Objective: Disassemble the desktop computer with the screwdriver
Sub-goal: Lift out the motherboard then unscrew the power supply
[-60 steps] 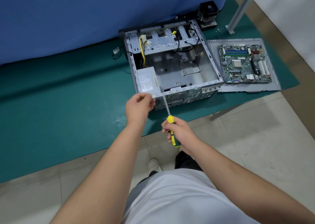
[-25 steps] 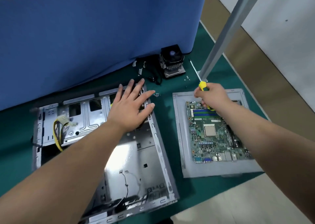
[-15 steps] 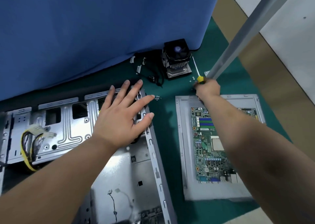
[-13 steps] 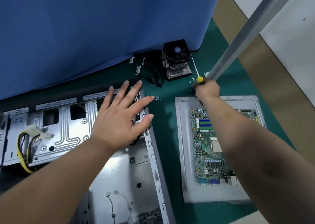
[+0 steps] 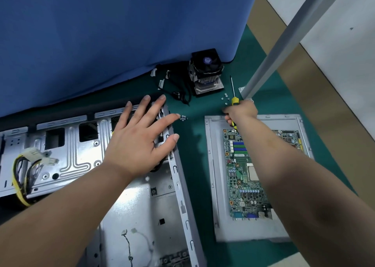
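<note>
The open metal computer case (image 5: 142, 206) lies on the green mat, its drive cage at the far end. My left hand (image 5: 140, 141) lies flat on the case's far right corner, fingers spread and straight. My right hand (image 5: 240, 111) grips the yellow-handled screwdriver (image 5: 233, 96), whose shaft points away toward the heatsink; the hand sits at the far edge of the grey side panel (image 5: 215, 185). The green motherboard (image 5: 247, 173) rests on that panel. Several loose screws (image 5: 225, 98) lie on the mat by the screwdriver shaft, and more screws (image 5: 183, 118) lie near my left fingertips.
A black CPU fan and heatsink (image 5: 206, 72) stands at the back by the blue curtain (image 5: 121, 33), with black cables (image 5: 178, 90) beside it. A grey metal pole (image 5: 284, 43) rises from the mat right of the screwdriver. Yellow and black power cables (image 5: 24, 169) hang in the case at left.
I have leaned in over the table. My left hand left the case's near edge and now lies flat on its far corner. My right hand carried the screwdriver to the loose screws.
</note>
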`<action>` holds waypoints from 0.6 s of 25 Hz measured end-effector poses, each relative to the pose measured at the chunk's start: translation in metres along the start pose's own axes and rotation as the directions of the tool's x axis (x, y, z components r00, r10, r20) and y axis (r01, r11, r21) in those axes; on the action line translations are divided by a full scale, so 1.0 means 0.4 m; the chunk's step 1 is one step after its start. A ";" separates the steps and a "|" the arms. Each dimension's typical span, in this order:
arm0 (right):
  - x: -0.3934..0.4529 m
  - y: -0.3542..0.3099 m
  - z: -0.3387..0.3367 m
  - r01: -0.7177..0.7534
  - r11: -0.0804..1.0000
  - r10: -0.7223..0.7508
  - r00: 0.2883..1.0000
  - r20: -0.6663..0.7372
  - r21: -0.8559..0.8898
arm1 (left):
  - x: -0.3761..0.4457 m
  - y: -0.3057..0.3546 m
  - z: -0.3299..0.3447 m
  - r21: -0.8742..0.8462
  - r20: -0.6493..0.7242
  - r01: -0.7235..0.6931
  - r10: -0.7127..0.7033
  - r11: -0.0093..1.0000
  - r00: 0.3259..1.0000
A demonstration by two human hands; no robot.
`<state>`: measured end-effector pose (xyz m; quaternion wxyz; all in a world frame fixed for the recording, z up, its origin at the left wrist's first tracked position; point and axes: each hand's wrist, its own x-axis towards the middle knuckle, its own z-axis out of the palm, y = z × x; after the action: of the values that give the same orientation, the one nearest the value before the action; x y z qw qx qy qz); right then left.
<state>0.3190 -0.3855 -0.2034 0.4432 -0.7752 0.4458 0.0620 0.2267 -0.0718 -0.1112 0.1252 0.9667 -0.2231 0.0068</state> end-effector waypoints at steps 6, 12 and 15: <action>0.047 -0.030 0.056 0.004 1.000 -0.002 0.988 -0.155 0.013 | -0.001 -0.001 0.003 0.003 -0.011 -0.005 0.005 1.000 1.000; 0.050 -0.044 0.040 0.061 0.998 -0.060 0.990 -0.131 0.000 | 0.000 -0.003 0.007 0.006 -0.015 -0.002 0.002 1.000 1.000; -0.008 -0.029 0.001 0.112 0.993 -0.108 0.989 -0.102 0.039 | -0.001 -0.002 0.009 0.007 -0.014 0.001 -0.001 1.000 1.000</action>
<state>0.3260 -0.3806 -0.1948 0.4404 -0.7906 0.4253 -0.0114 0.2264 -0.0716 -0.1148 0.1235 0.9671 -0.2219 0.0141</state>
